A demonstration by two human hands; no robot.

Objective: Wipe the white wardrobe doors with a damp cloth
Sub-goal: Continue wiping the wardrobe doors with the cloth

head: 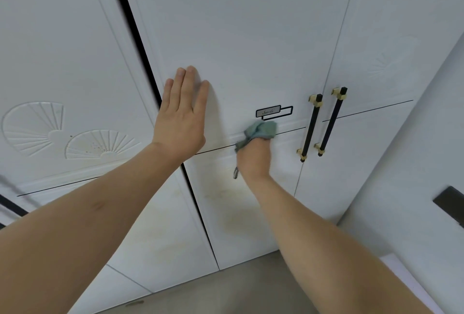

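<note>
A white wardrobe door (pixel 241 37) fills the middle of the head view. My left hand (pixel 182 115) lies flat on it with straight fingers, close to its left edge. My right hand (pixel 254 156) grips a bunched grey-green cloth (pixel 261 130) and presses it against the same door, just under a small silver brand badge (pixel 273 112). The fingers of that hand are hidden behind the cloth. A loop of the cloth (pixel 236 172) hangs by my wrist. Faint yellowish stains (pixel 231 223) show on the lower panel.
Two black bar handles with gold ends (pixel 311 128) (pixel 332 121) stand right of the cloth. A dark gap (pixel 140 45) separates this door from the left door with embossed fan patterns (pixel 32 128). A white wall with a black plate (pixel 450 203) is at the right; grey floor (pixel 226 293) below.
</note>
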